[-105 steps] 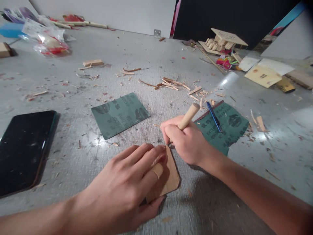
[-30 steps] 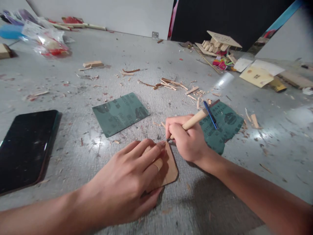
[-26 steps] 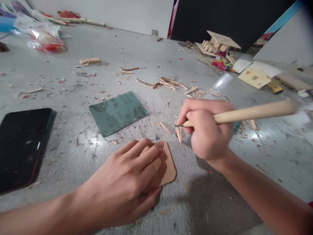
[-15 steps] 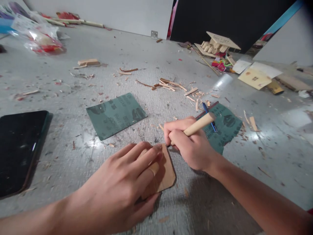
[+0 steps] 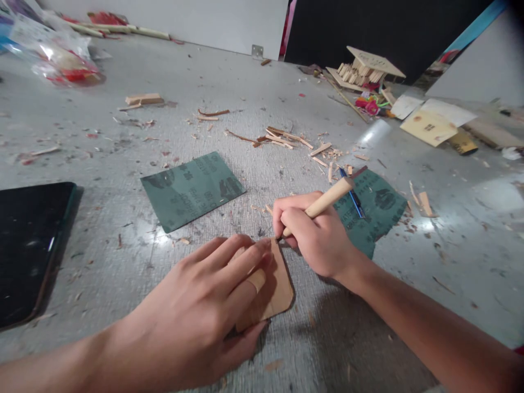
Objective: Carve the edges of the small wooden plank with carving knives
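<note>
My left hand (image 5: 213,300) presses a thin wooden board (image 5: 281,292) with rounded corners flat on the table, fingers over its top and thumb along the near edge. Something pale and curved, like a wooden rim, shows under those fingers, mostly hidden. In my right hand (image 5: 317,240) is a carving tool with a round wooden handle (image 5: 331,196), gripped like a pen. Its short dark tip meets the board's far corner, close to my left fingertips. Just beyond the right hand, a blue pen (image 5: 352,195) lies on a torn green sandpaper sheet (image 5: 382,204).
A second sandpaper sheet (image 5: 192,191) lies ahead of my left hand. A black phone (image 5: 33,251) rests at the left. Wood shavings (image 5: 286,136) are scattered further back. A small wooden model (image 5: 364,71) stands far right, plastic bags (image 5: 61,60) far left.
My right hand has shifted slightly left, and the tool's tip now sits over the board's corner instead of just beside it. My left hand stays on the board.
</note>
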Demonstrator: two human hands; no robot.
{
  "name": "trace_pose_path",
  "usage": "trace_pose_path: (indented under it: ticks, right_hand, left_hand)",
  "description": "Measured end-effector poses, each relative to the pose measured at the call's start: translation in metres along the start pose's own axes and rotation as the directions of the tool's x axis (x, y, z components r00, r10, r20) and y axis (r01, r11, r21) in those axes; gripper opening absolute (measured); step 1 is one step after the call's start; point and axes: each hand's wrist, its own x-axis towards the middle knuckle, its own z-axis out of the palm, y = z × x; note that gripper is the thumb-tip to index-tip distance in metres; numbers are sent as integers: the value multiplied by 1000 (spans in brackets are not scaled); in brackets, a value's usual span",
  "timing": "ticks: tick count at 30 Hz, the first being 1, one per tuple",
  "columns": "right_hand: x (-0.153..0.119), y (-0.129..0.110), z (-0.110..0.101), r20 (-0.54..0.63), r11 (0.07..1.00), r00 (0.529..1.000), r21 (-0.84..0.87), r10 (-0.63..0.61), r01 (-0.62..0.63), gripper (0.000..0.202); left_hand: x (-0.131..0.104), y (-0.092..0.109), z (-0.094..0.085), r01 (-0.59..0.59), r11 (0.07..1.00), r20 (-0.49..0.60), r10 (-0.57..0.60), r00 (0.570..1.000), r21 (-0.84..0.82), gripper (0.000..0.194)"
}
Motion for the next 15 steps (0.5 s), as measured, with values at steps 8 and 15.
trace_pose_path:
  ticks: [8, 15]
  right_hand:
    - [0, -3, 0, -9, 995, 998, -80, 61, -62, 32]
    - [4, -6, 2, 13, 989, 999, -142, 35, -33, 36]
  left_hand:
    - [0, 1, 0, 6, 1000, -5, -6, 1000, 3, 25]
    - [0, 0, 1, 12, 1000, -3, -12, 1000, -5, 21]
